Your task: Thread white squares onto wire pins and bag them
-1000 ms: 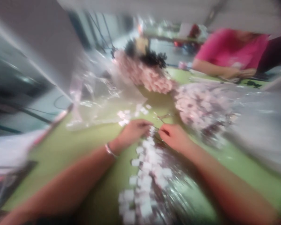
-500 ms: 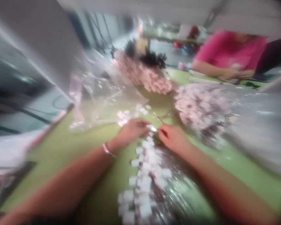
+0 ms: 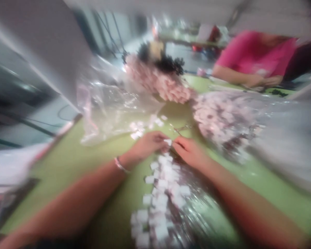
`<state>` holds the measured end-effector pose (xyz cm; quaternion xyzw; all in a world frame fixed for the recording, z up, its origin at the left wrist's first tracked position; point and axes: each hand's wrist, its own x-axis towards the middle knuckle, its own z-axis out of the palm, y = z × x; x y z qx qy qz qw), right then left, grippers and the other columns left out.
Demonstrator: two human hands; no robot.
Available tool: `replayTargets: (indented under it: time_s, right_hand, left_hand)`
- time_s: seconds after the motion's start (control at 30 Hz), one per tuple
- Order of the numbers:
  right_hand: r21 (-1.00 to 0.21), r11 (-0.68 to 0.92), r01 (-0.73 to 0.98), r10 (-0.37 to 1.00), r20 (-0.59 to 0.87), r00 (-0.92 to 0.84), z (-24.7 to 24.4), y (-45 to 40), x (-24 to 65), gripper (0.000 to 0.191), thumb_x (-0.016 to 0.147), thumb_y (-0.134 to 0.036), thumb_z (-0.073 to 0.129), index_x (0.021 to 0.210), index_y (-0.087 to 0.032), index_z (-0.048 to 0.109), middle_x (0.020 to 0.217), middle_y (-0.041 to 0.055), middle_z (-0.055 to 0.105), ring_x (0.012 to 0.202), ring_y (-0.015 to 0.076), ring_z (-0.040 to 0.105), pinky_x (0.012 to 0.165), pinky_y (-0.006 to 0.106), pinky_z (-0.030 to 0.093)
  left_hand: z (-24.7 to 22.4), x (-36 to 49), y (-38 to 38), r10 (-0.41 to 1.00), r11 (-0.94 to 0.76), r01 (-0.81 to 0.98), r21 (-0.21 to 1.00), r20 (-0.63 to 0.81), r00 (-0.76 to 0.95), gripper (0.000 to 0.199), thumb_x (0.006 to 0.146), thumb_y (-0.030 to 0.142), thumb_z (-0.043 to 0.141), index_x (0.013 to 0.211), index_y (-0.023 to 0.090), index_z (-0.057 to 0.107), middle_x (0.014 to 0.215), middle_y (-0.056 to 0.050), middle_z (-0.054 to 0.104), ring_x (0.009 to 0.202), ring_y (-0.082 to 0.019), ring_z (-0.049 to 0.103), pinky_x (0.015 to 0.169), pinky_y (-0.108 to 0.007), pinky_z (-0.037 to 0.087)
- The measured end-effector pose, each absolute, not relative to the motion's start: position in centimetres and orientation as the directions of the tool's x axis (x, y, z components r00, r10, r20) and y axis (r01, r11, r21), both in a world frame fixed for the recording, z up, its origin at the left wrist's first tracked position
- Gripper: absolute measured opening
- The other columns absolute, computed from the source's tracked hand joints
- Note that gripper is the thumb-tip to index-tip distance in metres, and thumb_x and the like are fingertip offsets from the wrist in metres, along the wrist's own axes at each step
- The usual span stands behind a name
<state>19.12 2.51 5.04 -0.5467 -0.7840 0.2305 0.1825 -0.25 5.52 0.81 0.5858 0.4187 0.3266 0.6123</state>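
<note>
Near the middle of the green table (image 3: 106, 193), my left hand (image 3: 152, 142) pinches a small white tag (image 3: 168, 142) at its fingertips. My right hand (image 3: 188, 149) is closed just to the right, its fingertips close to the tag; what it grips is too small and blurred to make out. Below both hands runs a row of many white tags (image 3: 160, 200), lying along clear plastic wrapping (image 3: 197, 207). Several loose white tags (image 3: 137, 129) lie beyond my left hand. A small pair of scissors (image 3: 180, 128) appears to lie past my right hand.
Pink artificial flowers (image 3: 171, 88) with dark foliage lie at the back. Paler flowers (image 3: 217, 114) in clear plastic stand at the right. A crumpled plastic bag (image 3: 106, 110) covers the back left. Across the table sits a co-worker in a pink shirt (image 3: 256, 57).
My right hand has shifted slightly left, closer to my left hand and the tag. The tag has turned a little. The rest looks the same.
</note>
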Motion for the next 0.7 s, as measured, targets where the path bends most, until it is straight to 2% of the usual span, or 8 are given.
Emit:
replayTargets:
  time_s: [0.07, 0.27, 0.4, 0.47, 0.53, 0.6, 0.63, 0.7]
  right_hand:
    - [-0.591, 0.28, 0.757, 0.945, 0.031, -0.325, 5.0, 2.7, 19.4, 0.023, 0.088, -0.03, 0.049, 0.074, -0.019, 0.063, 0.065, -0.0005, 0.063, 0.059, 0.0119, 0.053, 0.057, 0.023, 0.036]
    - [-0.532, 0.37, 0.762, 0.909, 0.039, -0.414, 4.9, 2.9, 19.4, 0.024, 0.09, -0.029, 0.048, 0.073, -0.019, 0.063, 0.066, 0.0003, 0.063, 0.061, 0.0121, 0.053, 0.059, 0.024, 0.034]
    - [-0.531, 0.39, 0.752, 0.895, 0.027, -0.445, 4.4, 2.8, 19.1, 0.025, 0.089, -0.029, 0.048, 0.07, -0.019, 0.06, 0.063, -0.0002, 0.061, 0.057, 0.0116, 0.051, 0.056, 0.023, 0.033]
    - [-0.549, 0.364, 0.752, 0.903, 0.012, -0.429, 4.6, 2.6, 19.2, 0.027, 0.089, -0.032, 0.05, 0.067, -0.019, 0.059, 0.06, -0.001, 0.06, 0.055, 0.0112, 0.05, 0.055, 0.023, 0.033]
    - [-0.596, 0.314, 0.739, 0.92, -0.003, -0.393, 5.3, 2.4, 19.5, 0.027, 0.088, -0.033, 0.051, 0.066, -0.02, 0.06, 0.061, -0.0016, 0.061, 0.056, 0.0112, 0.05, 0.055, 0.023, 0.035]
    - [-0.654, 0.305, 0.692, 0.895, -0.051, -0.444, 6.3, 2.2, 19.8, 0.026, 0.086, -0.033, 0.053, 0.066, -0.021, 0.062, 0.063, -0.0021, 0.063, 0.058, 0.0114, 0.052, 0.055, 0.023, 0.036]
    - [-0.676, 0.321, 0.663, 0.859, -0.087, -0.505, 6.7, 2.2, 19.9, 0.025, 0.085, -0.034, 0.054, 0.065, -0.021, 0.063, 0.064, -0.0022, 0.064, 0.059, 0.0115, 0.053, 0.056, 0.023, 0.037]
    - [-0.677, 0.349, 0.648, 0.809, -0.132, -0.573, 7.0, 2.5, 20.1, 0.03, 0.086, -0.036, 0.054, 0.062, -0.021, 0.064, 0.062, -0.0019, 0.064, 0.059, 0.012, 0.054, 0.056, 0.024, 0.038]
  left_hand:
    - [0.8, -0.3, 5.6, 0.893, 0.107, 0.059, 0.992, -0.122, 0.433, 0.03, 0.078, 0.038, 0.07, 0.097, 0.015, 0.065, 0.078, -0.009, 0.073, 0.061, -0.013, 0.065, 0.061, -0.028, 0.052]
    - [0.6, -0.6, 5.8, 0.87, 0.112, 0.068, 0.991, -0.131, 0.475, 0.03, 0.079, 0.04, 0.069, 0.093, 0.013, 0.066, 0.076, -0.009, 0.072, 0.061, -0.012, 0.063, 0.06, -0.027, 0.05]
    - [1.2, -0.4, 5.3, 0.859, 0.031, 0.188, 0.982, -0.122, 0.497, 0.029, 0.081, 0.041, 0.066, 0.095, 0.015, 0.067, 0.07, -0.006, 0.07, 0.06, -0.014, 0.063, 0.057, -0.026, 0.049]
    - [2.0, -0.6, 5.5, 0.857, -0.075, 0.274, 0.959, -0.078, 0.51, 0.026, 0.083, 0.038, 0.063, 0.098, 0.018, 0.069, 0.075, -0.006, 0.071, 0.064, -0.015, 0.064, 0.059, -0.027, 0.049]
    - [2.9, -1.1, 6.2, 0.887, -0.247, 0.387, 0.889, 0.047, 0.459, 0.025, 0.087, 0.037, 0.057, 0.101, 0.02, 0.07, 0.09, -0.007, 0.072, 0.077, -0.017, 0.065, 0.069, -0.03, 0.05]
    - [3.3, -2.0, 7.4, 0.917, -0.378, 0.563, 0.735, 0.213, 0.338, 0.03, 0.092, 0.036, 0.048, 0.102, 0.019, 0.07, 0.103, -0.009, 0.07, 0.089, -0.021, 0.063, 0.082, -0.035, 0.048]
    - [3.3, -2.4, 8.1, 0.921, -0.389, 0.664, 0.639, 0.265, 0.286, 0.033, 0.094, 0.035, 0.043, 0.1, 0.017, 0.071, 0.103, -0.011, 0.069, 0.092, -0.023, 0.062, 0.086, -0.037, 0.046]
    - [2.6, -3.0, 9.5, 0.923, -0.369, 0.815, 0.447, 0.277, 0.266, 0.038, 0.095, 0.033, 0.04, 0.091, 0.013, 0.071, 0.094, -0.016, 0.068, 0.094, -0.028, 0.06, 0.089, -0.042, 0.042]
